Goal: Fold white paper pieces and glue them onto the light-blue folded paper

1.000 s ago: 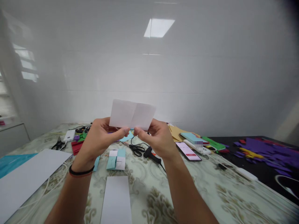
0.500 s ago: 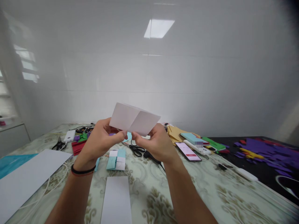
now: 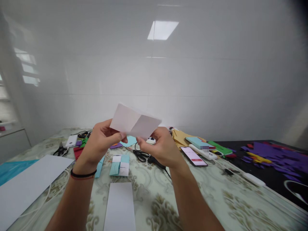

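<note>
A folded sheet of white paper, creased down its middle, is held up above the table between both hands. My left hand pinches its left end, thumb along the lower edge. At the right end my right hand grips it the same way; the fingers behind the paper are partly hidden. Below the hands lies a folded square of light-blue and white paper. Closer to me rests a white paper strip. A light-blue paper piece shows beside my left wrist.
Black scissors lie behind the folded square. To the right are a phone, a light-blue stack and purple scraps. A large white sheet covers the left side, with a white cable near it.
Both hands still hold the folded white paper. The left hand has shifted slightly left, its thumb moving away from the paper's middle, and the paper has moved a little left.
</note>
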A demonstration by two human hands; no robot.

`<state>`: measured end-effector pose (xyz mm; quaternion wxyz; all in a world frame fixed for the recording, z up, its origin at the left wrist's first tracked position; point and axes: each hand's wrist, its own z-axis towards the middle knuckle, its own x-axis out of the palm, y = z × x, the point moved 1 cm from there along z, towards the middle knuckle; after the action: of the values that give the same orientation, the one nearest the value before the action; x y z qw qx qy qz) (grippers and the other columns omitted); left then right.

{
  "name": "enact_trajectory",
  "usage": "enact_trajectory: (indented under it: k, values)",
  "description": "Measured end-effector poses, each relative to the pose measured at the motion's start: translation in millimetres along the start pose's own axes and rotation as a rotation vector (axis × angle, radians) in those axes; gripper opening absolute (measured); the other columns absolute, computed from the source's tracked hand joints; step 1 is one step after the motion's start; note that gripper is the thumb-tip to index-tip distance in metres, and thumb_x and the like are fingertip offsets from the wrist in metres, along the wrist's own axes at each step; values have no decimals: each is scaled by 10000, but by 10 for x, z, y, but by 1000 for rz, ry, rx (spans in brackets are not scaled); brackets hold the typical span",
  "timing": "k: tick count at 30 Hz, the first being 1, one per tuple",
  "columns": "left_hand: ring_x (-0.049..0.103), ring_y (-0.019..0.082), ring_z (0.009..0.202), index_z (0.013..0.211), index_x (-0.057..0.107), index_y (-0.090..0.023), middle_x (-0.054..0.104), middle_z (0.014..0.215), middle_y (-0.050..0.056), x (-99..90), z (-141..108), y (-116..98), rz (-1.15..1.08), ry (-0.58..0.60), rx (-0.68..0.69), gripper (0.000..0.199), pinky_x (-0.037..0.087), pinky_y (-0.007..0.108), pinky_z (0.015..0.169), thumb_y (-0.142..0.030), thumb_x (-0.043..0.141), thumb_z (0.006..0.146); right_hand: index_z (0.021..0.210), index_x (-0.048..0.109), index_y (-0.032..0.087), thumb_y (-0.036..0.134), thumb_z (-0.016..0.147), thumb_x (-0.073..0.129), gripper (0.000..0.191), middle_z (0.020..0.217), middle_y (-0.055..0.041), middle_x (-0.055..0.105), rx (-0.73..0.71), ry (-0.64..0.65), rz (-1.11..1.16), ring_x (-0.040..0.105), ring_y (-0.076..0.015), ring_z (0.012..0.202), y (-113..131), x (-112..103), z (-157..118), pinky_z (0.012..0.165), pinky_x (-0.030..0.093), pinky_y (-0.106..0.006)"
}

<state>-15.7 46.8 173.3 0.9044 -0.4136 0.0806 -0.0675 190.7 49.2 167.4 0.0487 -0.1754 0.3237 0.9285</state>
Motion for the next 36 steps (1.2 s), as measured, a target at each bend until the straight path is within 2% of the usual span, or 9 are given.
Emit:
enact_trajectory:
  k: [6, 13, 15, 18, 24, 29, 31, 33, 36]
  values:
    - [675, 147, 653, 725, 686, -181, 663, 684, -12, -143, 2, -54, -40, -69, 60, 108, 543, 254, 644, -158, 771, 786, 708, 611, 169, 262, 804, 646, 139, 671, 16, 555, -5, -4, -6, 478, -124, 650, -36, -61, 4, 617, 383, -259]
    - [680, 145, 676, 768, 696, -181, 659, 726, -6, -323, -44, -175, -31, -171, 159, 82, 565, 259, 678, -196, 752, 826, 693, 613, 172, 292, 803, 648, 167, 638, 16, 575, 8, -3, -62, 502, -127, 622, -52, -162, 18, 587, 384, -260]
    - [708, 167, 774, 901, 729, -187, 715, 845, 23, -306, -56, -189, 10, -105, 102, 83, 590, 278, 741, -263, 752, 875, 705, 632, 172, 310, 816, 653, 178, 646, 5, 617, 4, 21, -71, 538, -139, 633, -53, -169, 22, 599, 405, -267]
    - [730, 213, 913, 1118, 737, -199, 770, 1038, 73, -211, -50, -140, 77, 85, -1, 287, 604, 299, 784, -310, 802, 861, 719, 655, 168, 324, 823, 661, 188, 673, -6, 649, 10, 67, -102, 568, -152, 661, -61, -153, 22, 633, 437, -281]
    - [735, 247, 841, 898, 791, -138, 791, 847, 95, -64, -13, -4, 238, 99, -131, 268, 588, 324, 752, -396, 827, 836, 827, 699, 162, 304, 866, 675, 150, 758, -14, 682, 35, 107, -71, 605, -154, 711, -103, -121, 11, 668, 476, -284]
    - [723, 258, 842, 926, 797, -137, 772, 817, 87, -52, -14, -32, 292, 61, -116, 323, 566, 322, 742, -438, 834, 813, 978, 665, 203, 347, 918, 716, 164, 873, -1, 654, -43, -57, 184, 615, -127, 753, -136, -101, 47, 678, 532, -256]
    - [705, 239, 807, 971, 794, -143, 767, 824, 72, -52, -8, -37, 346, 48, -100, 325, 540, 297, 696, -433, 816, 826, 1131, 635, 243, 330, 893, 753, 280, 1005, -11, 635, -79, -150, 238, 613, -125, 789, -132, -95, 60, 666, 557, -250]
    - [666, 210, 723, 959, 786, -143, 747, 792, 52, -44, 2, -32, 433, 56, -96, 303, 491, 271, 618, -425, 784, 848, 1267, 600, 291, 294, 887, 755, 411, 1133, -26, 606, -97, -197, 212, 594, -116, 778, -103, -89, 58, 659, 581, -256]
    - [536, 153, 561, 816, 739, -138, 638, 633, 4, -21, 26, -16, 565, 76, -98, 284, 367, 244, 508, -417, 736, 865, 1287, 646, 323, 236, 917, 706, 385, 1254, -39, 568, -128, -214, 48, 557, -97, 738, -26, -84, 32, 712, 612, -285]
